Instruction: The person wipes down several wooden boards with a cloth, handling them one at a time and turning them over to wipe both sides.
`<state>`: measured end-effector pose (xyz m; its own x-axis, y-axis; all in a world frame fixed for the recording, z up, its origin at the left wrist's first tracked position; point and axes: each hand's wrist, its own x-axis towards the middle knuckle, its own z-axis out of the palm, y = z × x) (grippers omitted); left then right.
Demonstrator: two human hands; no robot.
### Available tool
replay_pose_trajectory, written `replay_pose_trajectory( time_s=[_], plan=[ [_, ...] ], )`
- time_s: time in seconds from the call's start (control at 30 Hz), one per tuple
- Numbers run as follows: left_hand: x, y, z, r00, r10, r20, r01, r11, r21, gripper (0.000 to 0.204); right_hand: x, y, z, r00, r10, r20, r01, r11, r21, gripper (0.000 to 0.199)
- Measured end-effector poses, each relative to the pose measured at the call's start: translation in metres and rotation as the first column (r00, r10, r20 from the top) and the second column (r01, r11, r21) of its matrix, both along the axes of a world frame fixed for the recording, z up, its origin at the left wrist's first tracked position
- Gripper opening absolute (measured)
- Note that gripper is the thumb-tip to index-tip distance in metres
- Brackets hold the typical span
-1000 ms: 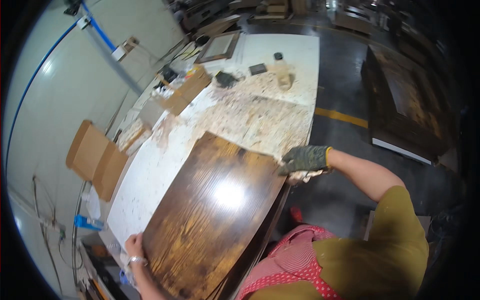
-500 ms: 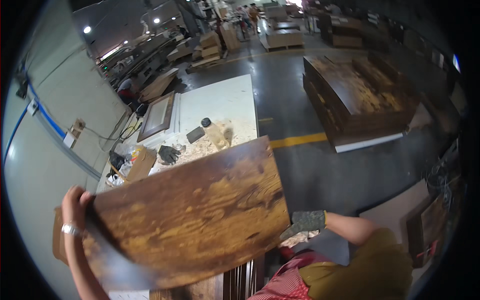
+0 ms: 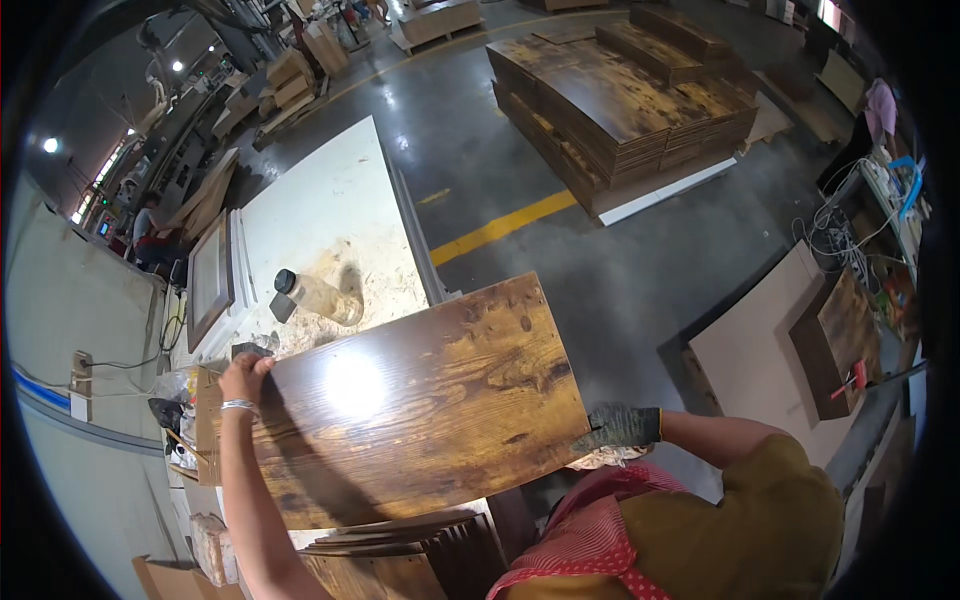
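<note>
Gripping opposite short edges, the bare left hand (image 3: 243, 375) and gloved right hand (image 3: 620, 428) hold a glossy dark-brown wood-grain panel (image 3: 410, 400) lifted over the white worktable (image 3: 320, 215); open grey concrete floor (image 3: 600, 260) lies beyond its far edge.
</note>
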<state>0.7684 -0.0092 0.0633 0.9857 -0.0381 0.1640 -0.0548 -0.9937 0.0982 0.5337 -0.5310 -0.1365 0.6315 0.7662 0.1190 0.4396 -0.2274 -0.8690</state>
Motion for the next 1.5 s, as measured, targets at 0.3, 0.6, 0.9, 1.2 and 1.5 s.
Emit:
replay_pose_trajectory(
  time_s=[0.3,0.6,0.9,1.2,1.5],
  plan=[
    [-0.009,0.034,-0.130,0.999,-0.031,0.013,0.033,0.992,-0.122,0.026,0.002,0.023,0.001,0.984,0.131,0.123,-0.127,0.991,-0.039,0.045],
    [-0.102,-0.004,-0.075,0.944,-0.146,-0.297,0.121,0.988,-0.101,0.048,0.012,0.110,0.022,0.466,0.061,-0.883,0.234,0.954,0.189,0.031],
    [-0.253,0.008,0.003,0.950,0.078,-0.303,-0.165,0.948,-0.273,0.040,0.017,0.139,0.009,0.884,-0.051,-0.464,0.023,0.998,-0.066,0.047],
    [-0.555,0.036,-0.008,0.676,0.685,-0.272,-0.736,0.610,-0.295,0.047,0.111,0.086,0.102,0.914,0.111,-0.390,-0.277,0.874,-0.400,0.014],
    [-0.494,-0.071,0.046,0.873,0.479,-0.097,-0.476,0.792,-0.383,0.040,0.137,0.072,0.091,0.929,-0.227,0.293,0.347,0.809,-0.475,0.043]
  ],
)
